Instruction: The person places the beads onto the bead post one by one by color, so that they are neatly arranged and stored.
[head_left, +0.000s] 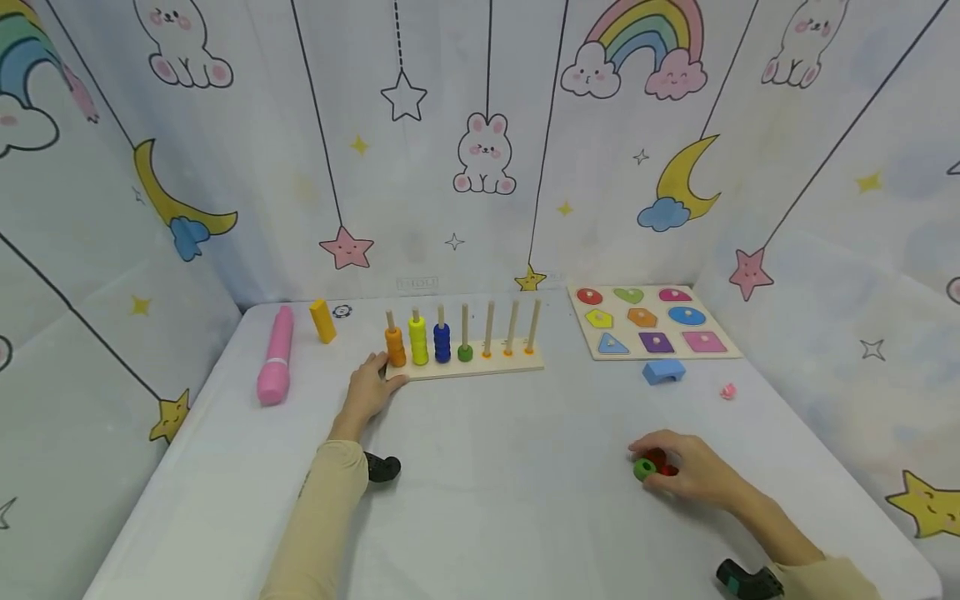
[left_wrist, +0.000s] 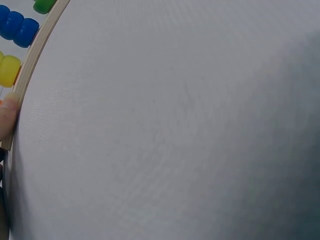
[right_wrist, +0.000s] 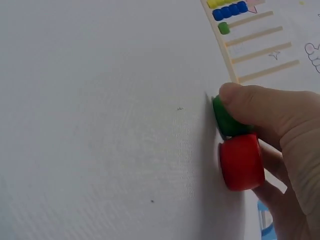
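Note:
A wooden bead stacker (head_left: 465, 371) with a row of upright pegs stands toward the table's back. Orange beads (head_left: 395, 347), yellow beads (head_left: 418, 342) and blue beads (head_left: 442, 343) are stacked on its left pegs. One green bead (head_left: 465, 353) sits low on the peg beside them; the pegs farther right hold no stacks. My left hand (head_left: 367, 390) grips the stacker's left end, thumb along the front edge. At front right, my right hand (head_left: 697, 473) holds a loose green bead (right_wrist: 230, 117) under the thumb, with red beads (right_wrist: 242, 162) beside it within the fingers.
A shape puzzle board (head_left: 630, 354) lies at the back right, with a blue block (head_left: 663, 372) and a small pink piece (head_left: 728, 391) before it. On the left are a pink cylindrical object (head_left: 276, 358) and a yellow block (head_left: 323, 322). Patterned cloth walls (head_left: 435, 183) enclose the table.

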